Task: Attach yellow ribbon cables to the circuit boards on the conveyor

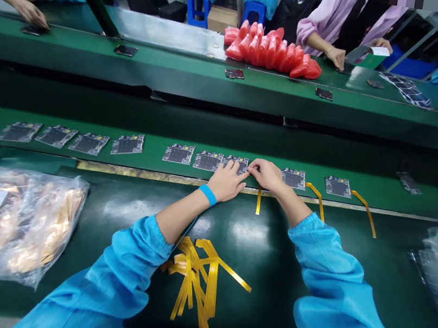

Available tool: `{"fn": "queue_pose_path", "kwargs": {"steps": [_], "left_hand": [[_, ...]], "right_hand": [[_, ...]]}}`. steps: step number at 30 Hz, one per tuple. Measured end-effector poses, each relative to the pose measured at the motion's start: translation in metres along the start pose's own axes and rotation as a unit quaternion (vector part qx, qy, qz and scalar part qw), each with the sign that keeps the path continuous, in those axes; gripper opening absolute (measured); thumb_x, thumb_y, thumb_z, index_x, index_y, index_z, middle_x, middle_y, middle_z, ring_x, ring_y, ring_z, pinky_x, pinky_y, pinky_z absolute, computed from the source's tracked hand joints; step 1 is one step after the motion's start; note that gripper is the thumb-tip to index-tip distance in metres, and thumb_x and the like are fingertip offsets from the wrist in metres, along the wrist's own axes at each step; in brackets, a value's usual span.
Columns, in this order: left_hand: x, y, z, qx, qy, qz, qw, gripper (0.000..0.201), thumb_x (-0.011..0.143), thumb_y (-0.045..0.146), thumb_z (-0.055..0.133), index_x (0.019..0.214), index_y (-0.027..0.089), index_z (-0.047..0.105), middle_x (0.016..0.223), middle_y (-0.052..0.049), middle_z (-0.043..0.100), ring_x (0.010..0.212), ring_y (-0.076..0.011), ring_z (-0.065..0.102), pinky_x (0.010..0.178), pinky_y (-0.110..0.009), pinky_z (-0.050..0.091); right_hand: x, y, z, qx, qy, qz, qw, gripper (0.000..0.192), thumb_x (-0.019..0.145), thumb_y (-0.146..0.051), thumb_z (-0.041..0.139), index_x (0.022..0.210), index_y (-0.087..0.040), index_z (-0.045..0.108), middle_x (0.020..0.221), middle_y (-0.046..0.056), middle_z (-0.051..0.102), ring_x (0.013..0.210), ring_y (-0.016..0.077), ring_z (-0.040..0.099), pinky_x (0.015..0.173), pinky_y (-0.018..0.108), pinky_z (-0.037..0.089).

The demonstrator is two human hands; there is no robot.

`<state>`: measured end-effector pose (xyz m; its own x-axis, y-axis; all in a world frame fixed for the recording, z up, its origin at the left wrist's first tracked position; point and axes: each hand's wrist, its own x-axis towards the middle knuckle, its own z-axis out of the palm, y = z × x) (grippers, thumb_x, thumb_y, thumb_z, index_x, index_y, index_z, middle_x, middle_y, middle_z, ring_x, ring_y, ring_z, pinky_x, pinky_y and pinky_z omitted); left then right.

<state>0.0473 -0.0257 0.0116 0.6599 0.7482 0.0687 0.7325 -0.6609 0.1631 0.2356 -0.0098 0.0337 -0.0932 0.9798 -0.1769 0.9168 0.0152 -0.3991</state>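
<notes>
Green conveyor belt [149, 160] w/ row of boards | L hand [227, 181] + R hand [267, 174] fingertips pinched on circuit board [236, 164] | yellow flex strip [258, 200] hangs just below board | loose strips pile [196, 278] nearer body

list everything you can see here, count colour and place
boards: about ten, grey, in a row on the near belt
board at hands: one, grey, under both hands' fingertips
strips: a loose pile, yellow, on the bench between the sleeves
fitted strips: three, yellow, hanging from boards over the belt edge
bag: one, clear, copper-coloured contents, bench left
red packs: a heap, red, far bench
dark parts: several, black, far belt
stools: two, blue, behind the far bench
co-workers' hands: several, far side
wristband: one, blue, left wrist
left hand: on the board
right hand: on the board
</notes>
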Motion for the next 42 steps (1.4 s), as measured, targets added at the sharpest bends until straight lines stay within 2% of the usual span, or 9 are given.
{"fn": "queue_pose_path", "kwargs": {"steps": [9,14,18,21,26,31,36,39,42], "left_hand": [[-0.004,-0.012,-0.008,-0.012,0.001,0.024,1.000,0.047,0.104,0.041,0.053,0.148,0.025,0.058,0.145,-0.017,0.059,0.134,-0.0365,0.051,0.107,-0.054,0.044],[-0.019,-0.037,-0.001,-0.030,0.011,0.002,0.999,0.050,0.106,0.039,0.047,0.152,0.018,0.054,0.165,-0.019,0.043,0.156,-0.0392,0.033,0.124,-0.068,0.024],[-0.032,-0.052,0.004,-0.034,-0.009,0.000,0.999,0.053,0.107,0.038,0.045,0.156,0.018,0.049,0.170,-0.018,0.036,0.161,-0.0377,0.025,0.126,-0.071,0.017],[-0.039,-0.060,0.004,-0.034,-0.011,-0.005,0.999,0.052,0.107,0.038,0.044,0.155,0.019,0.050,0.170,-0.018,0.035,0.161,-0.0370,0.025,0.126,-0.072,0.016],[-0.052,-0.076,0.001,-0.030,-0.020,-0.017,0.999,0.052,0.109,0.039,0.040,0.156,0.019,0.049,0.171,-0.017,0.033,0.162,-0.0356,0.023,0.127,-0.070,0.014],[-0.058,-0.087,-0.001,-0.057,0.011,-0.034,0.998,0.050,0.107,0.032,0.040,0.153,0.017,0.050,0.170,-0.017,0.035,0.159,-0.0342,0.029,0.127,-0.064,0.023],[-0.050,-0.093,-0.006,-0.075,0.110,-0.104,0.986,0.030,0.100,0.027,0.050,0.122,0.018,0.069,0.136,-0.016,0.063,0.128,-0.0314,0.057,0.108,-0.050,0.048],[-0.038,-0.092,-0.009,-0.052,0.104,-0.131,0.985,0.015,0.096,0.027,0.057,0.096,0.021,0.070,0.109,-0.012,0.067,0.106,-0.0301,0.061,0.093,-0.047,0.051],[-0.024,-0.086,-0.013,-0.037,0.068,-0.152,0.985,0.013,0.092,0.029,0.062,0.082,0.022,0.067,0.099,-0.012,0.065,0.102,-0.0316,0.060,0.087,-0.047,0.051]], "right_hand": [[-0.012,0.016,0.003,-0.017,0.041,-0.022,0.999,0.014,0.103,-0.028,0.058,0.103,-0.024,0.072,0.110,0.004,0.074,0.100,0.0221,0.067,0.078,0.028,0.043],[-0.052,-0.006,0.011,0.037,0.058,-0.092,0.993,0.019,0.103,-0.031,0.057,0.116,-0.022,0.068,0.109,0.007,0.072,0.096,0.0219,0.067,0.082,0.030,0.046],[-0.100,-0.048,0.028,0.053,-0.083,-0.217,0.971,0.013,0.100,-0.029,0.066,0.110,-0.023,0.073,0.104,0.005,0.073,0.093,0.0200,0.070,0.081,0.028,0.048],[-0.127,-0.082,0.043,0.007,-0.165,-0.252,0.953,0.014,0.102,-0.029,0.066,0.110,-0.023,0.075,0.108,0.005,0.074,0.094,0.0206,0.072,0.077,0.028,0.048],[-0.145,-0.114,0.060,-0.110,-0.216,-0.253,0.937,0.020,0.102,-0.034,0.067,0.111,-0.018,0.075,0.111,0.011,0.073,0.096,0.0244,0.074,0.073,0.029,0.050],[-0.142,-0.112,0.059,-0.089,-0.229,-0.251,0.936,0.023,0.104,-0.037,0.063,0.111,-0.017,0.073,0.111,0.010,0.075,0.095,0.0237,0.074,0.072,0.029,0.049],[-0.139,-0.095,0.058,-0.016,-0.194,-0.273,0.942,0.026,0.109,-0.035,0.054,0.112,-0.020,0.075,0.109,0.007,0.077,0.096,0.0199,0.073,0.074,0.026,0.046],[-0.139,-0.083,0.064,0.060,-0.153,-0.303,0.939,0.024,0.108,-0.030,0.054,0.113,-0.025,0.077,0.111,0.005,0.079,0.098,0.0186,0.074,0.078,0.026,0.048],[-0.141,-0.076,0.068,0.133,-0.108,-0.314,0.934,0.024,0.107,-0.028,0.055,0.112,-0.028,0.079,0.117,0.004,0.079,0.102,0.0176,0.074,0.083,0.026,0.051]]}}
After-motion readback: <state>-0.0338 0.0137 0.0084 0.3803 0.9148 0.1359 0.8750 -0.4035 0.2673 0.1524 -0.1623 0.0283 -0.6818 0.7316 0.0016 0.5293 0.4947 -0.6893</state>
